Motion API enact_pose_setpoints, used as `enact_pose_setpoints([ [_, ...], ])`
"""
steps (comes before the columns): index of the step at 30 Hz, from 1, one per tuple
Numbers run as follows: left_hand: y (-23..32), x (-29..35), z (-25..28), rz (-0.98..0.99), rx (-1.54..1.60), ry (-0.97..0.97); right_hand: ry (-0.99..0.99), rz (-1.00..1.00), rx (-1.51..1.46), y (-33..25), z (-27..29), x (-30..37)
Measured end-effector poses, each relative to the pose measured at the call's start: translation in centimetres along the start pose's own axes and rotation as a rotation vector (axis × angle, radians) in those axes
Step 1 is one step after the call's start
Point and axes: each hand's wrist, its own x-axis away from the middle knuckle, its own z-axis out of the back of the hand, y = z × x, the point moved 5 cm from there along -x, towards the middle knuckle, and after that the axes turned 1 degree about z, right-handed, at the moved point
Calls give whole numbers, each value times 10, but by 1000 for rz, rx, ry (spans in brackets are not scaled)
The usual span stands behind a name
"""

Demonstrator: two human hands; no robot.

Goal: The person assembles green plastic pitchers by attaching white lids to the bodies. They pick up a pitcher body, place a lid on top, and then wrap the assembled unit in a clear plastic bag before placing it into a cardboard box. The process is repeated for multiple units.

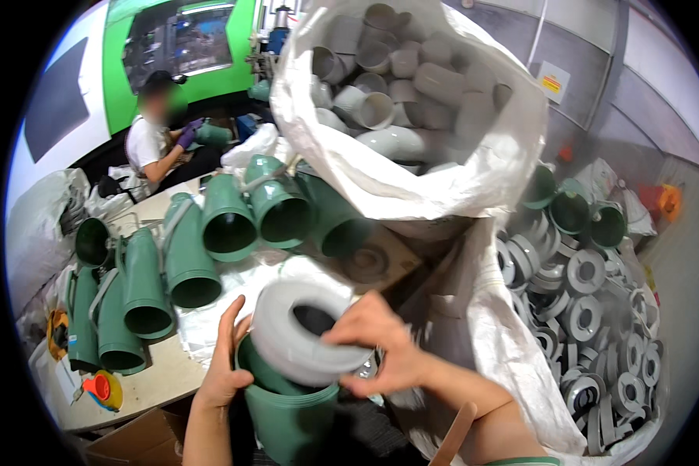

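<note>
My right hand (388, 342) grips a thick light-grey plastic ring (276, 326), its fingers reaching over the edge of the hole and its thumb below. The ring is tilted and slightly blurred over the mouth of a green plastic cylinder-shaped housing (291, 423), covering part of that opening. My left hand (224, 353) is at the housing's left rim, fingers stretched upward and thumb apart near the rim. The housing is upright in front of me; the dark area around its base hides what supports it.
Several green angled housings (192, 268) stand on the table (167, 373) to the left. A white sack (412, 198) of grey pipe fittings is ahead. Another sack (532, 388) on the right holds grey rings. A co-worker (155, 144) sits at far left, holding a green part.
</note>
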Motion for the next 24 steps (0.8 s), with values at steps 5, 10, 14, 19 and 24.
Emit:
enact_pose_setpoints([
  [5,9,27,40,-54,-147,12,237,-120,-656,29,-96,11],
  [10,-1,35,36,-139,-46,148,376,-319,-924,48,-139,20],
  [14,-7,25,31,-176,-122,119,367,-349,-899,52,-131,18],
  [19,8,-8,34,-130,-91,186,338,-392,-917,70,-116,-6],
  [24,14,12,55,-74,-113,228,353,-487,-873,65,-141,2],
])
